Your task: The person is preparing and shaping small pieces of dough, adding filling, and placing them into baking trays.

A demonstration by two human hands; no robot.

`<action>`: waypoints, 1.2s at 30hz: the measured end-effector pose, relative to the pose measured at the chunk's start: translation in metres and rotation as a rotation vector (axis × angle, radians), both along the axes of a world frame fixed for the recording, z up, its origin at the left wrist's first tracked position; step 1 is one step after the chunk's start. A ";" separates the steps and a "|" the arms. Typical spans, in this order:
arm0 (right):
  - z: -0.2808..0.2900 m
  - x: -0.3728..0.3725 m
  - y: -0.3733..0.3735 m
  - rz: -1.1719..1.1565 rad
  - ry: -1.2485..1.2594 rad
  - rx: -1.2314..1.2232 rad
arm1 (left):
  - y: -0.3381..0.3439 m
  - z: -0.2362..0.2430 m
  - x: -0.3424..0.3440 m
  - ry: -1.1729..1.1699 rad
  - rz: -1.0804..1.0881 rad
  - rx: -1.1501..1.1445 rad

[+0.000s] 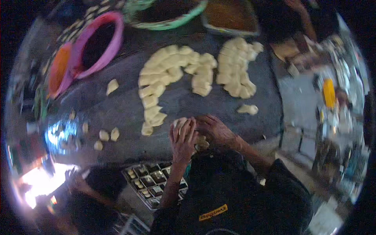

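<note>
My left hand (183, 138) is curved over a pale piece of dough (179, 122) at the near edge of the dark worktop (180, 102), and the dough shows past its fingers. Close by on its right, my right hand (216, 130) has its fingers curled inward; what lies under them is hidden. Another dough lump (201, 144) peeks out between the two hands, near my body. Beyond them, cut dough pieces form a curved row (158, 74), with a second cluster (236, 70) to its right. A small loose piece (248, 109) rests nearer my right hand.
Below the worktop, left of my body, sits a compartmented tray (147, 180) with dough in some cups. Several dough balls (103, 135) lie at left. Pink (116, 23) and green (166, 26) basins and a brown-filled tray (231, 17) stand far off. Another person's hand (77, 179) is lower left.
</note>
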State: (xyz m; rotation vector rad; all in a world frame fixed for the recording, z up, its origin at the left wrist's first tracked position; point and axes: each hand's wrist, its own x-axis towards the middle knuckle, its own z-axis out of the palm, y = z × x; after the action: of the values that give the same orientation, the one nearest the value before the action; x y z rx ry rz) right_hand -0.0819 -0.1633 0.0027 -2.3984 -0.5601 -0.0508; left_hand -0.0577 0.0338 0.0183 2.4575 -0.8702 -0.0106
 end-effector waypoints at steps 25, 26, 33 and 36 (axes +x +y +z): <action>0.165 -0.095 -0.035 -0.276 -0.040 0.660 | -0.125 0.088 -0.112 0.080 0.665 -0.800; 0.164 -0.096 -0.039 -0.262 -0.066 0.656 | -0.131 0.091 -0.113 0.144 0.724 -0.890; 0.193 -0.113 -0.059 -0.114 0.349 1.027 | -0.157 0.127 -0.104 -0.499 0.422 -1.045; 0.183 -0.113 -0.057 -0.091 0.524 1.332 | -0.162 0.154 -0.106 -0.304 0.183 -1.028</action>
State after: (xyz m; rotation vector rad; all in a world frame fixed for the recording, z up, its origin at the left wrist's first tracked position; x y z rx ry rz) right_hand -0.1946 -0.2202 0.1853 -1.0540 -0.0665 0.1278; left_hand -0.1633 -0.1287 0.1721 1.5549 -0.5425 0.7085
